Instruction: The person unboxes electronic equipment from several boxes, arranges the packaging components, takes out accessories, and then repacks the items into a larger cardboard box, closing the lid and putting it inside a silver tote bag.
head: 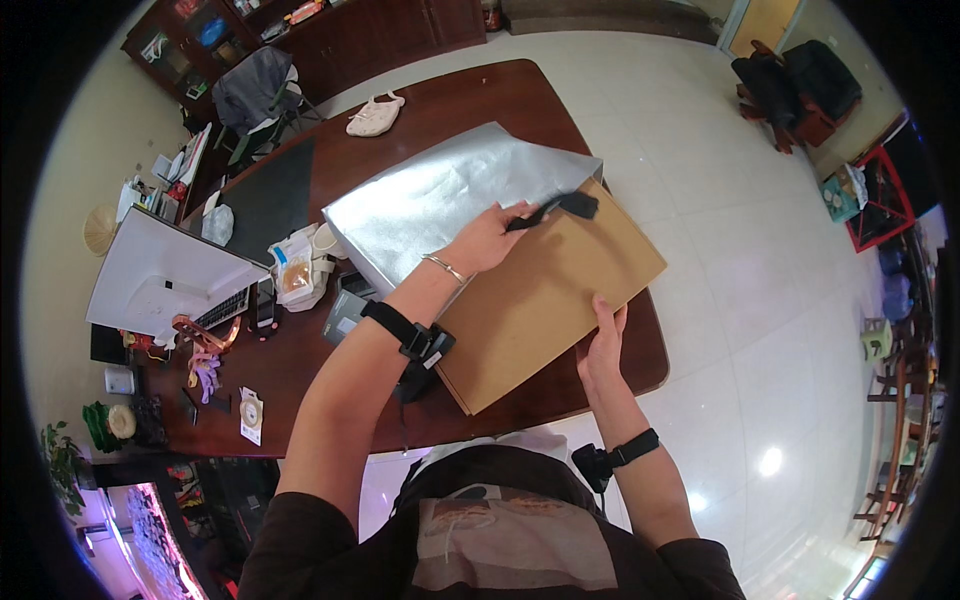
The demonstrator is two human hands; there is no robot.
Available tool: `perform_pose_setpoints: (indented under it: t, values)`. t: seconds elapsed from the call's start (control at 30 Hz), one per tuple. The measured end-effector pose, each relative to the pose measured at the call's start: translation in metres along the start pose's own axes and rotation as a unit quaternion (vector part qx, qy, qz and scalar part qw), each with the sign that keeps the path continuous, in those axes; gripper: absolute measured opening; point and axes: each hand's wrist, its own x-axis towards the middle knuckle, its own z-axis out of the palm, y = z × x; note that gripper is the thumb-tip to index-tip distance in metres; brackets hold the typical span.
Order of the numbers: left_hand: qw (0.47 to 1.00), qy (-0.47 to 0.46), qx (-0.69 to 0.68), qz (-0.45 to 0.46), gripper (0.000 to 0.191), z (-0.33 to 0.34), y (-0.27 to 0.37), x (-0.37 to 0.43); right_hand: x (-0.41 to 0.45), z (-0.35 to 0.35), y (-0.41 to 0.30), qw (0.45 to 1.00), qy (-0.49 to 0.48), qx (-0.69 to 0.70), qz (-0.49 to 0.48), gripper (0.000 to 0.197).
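A flat brown cardboard box (551, 289) lies tilted over the near edge of the dark wooden desk, partly against a large silver foil-covered box (450, 195). My left hand (491, 236) grips a black object (577, 204), blurred at its far end and perhaps a brush or a strap, over the line where the cardboard meets the foil. My right hand (604, 341) holds the near long edge of the cardboard box, thumb on top and fingers mostly hidden beneath. Both forearms wear black straps with small devices.
Left of the boxes stand a monitor (169, 277), a white fabric bag (300, 274), a phone (265, 302) and a grey packet (345, 315). A pale pouch (375, 116) lies at the desk's far side. Chairs stand farther off at both sides.
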Motion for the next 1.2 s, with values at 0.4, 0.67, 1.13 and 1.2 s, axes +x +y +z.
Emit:
perform_pose_setpoints:
  t: [0.4,0.67,1.13,1.2]
  values:
    - [0.992,-0.056,-0.011,0.113,0.035,0.015,-0.006,-0.024,-0.005,-0.012,-0.004,0.999,-0.031,0.038,-0.008,0.067]
    - [0.955,-0.273,0.094,0.073,0.069,0.018,0.020,-0.016,0.006,-0.027,0.005,0.998,0.054,0.017,0.002,0.077]
    - [0.961,-0.211,0.146,0.100,0.044,0.095,0.057,-0.007,0.023,-0.032,0.008,0.993,0.097,0.020,-0.057,0.081]
    - [0.966,-0.149,0.206,0.046,0.035,0.107,0.066,-0.009,0.024,-0.031,0.011,0.992,0.115,0.021,-0.039,0.081]
